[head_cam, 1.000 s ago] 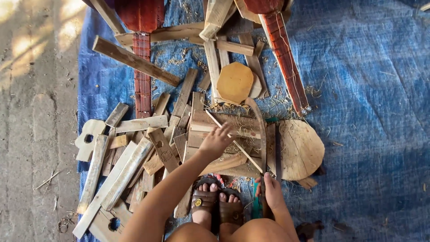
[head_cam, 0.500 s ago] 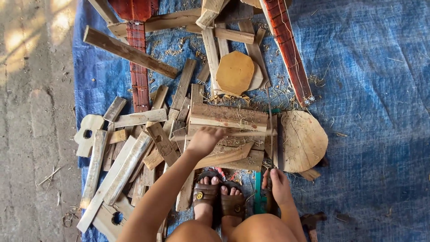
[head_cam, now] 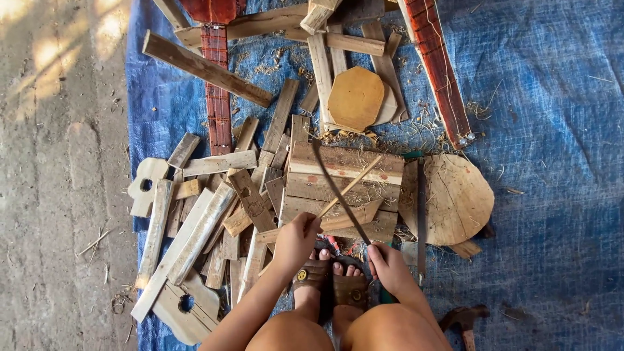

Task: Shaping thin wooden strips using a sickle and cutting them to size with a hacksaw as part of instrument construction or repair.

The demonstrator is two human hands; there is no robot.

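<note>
My left hand (head_cam: 296, 239) grips the lower end of a thin pale wooden stick (head_cam: 356, 181), which slants up to the right over a stack of rough planks (head_cam: 344, 170). In my right hand (head_cam: 390, 266) is a long, narrow dark blade (head_cam: 331, 185). It reaches up to the left and crosses the stick above the planks. Between my hands, my feet in brown sandals (head_cam: 331, 283) rest against the near edge of the stack.
Several loose wood offcuts (head_cam: 201, 227) lie at the left on a blue tarp (head_cam: 552, 130). A round wooden disc (head_cam: 458, 198), an octagonal board (head_cam: 355, 97) and a long red carved piece (head_cam: 439, 65) lie beyond. A hammer (head_cam: 465, 318) sits at bottom right. Concrete floor (head_cam: 58, 195) lies left.
My right hand has come up from beside my foot with the dark blade, now laid across the stick. My left hand has slid back to the near edge, and the stick has swung round.
</note>
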